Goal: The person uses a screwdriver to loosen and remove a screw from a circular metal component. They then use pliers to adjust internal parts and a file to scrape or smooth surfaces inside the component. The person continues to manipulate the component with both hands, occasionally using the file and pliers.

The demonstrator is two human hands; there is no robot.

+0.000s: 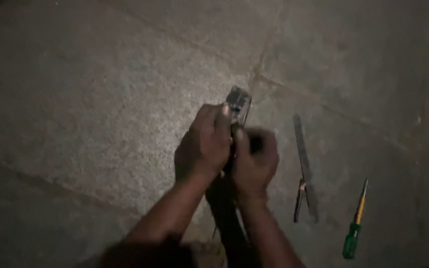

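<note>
— Dim stone floor (85, 99) filled the whole head view, grey and speckled, with faint seams crossing it toward the upper right of the frame. What were the hands doing?

— Both sat at the centre of the frame, pressed close together. The left hand (205, 145) was curled shut around a small dark metal tool (238, 104), whose blocky head stuck out above the fingers toward the upper middle. The right hand (255, 161) was closed too, just beside the left and touching it, gripping the lower part of the same tool. It was blurred, so I could not tell exactly how its fingers lay.

— Where was the tool relative to the floor?

— Held up in the hands; whether its tip touched the floor I could not tell.

— Anything else lying about?

— Right of the hands, a long flat metal strip (301, 149) lay on the floor, running up and down the frame, and near its lower end two short dark pieces (306, 201) spread apart. Further toward the lower right lay a screwdriver (354, 223) with a green handle and a yellow collar, its shaft pointing up the frame, well apart from the hands.
</note>
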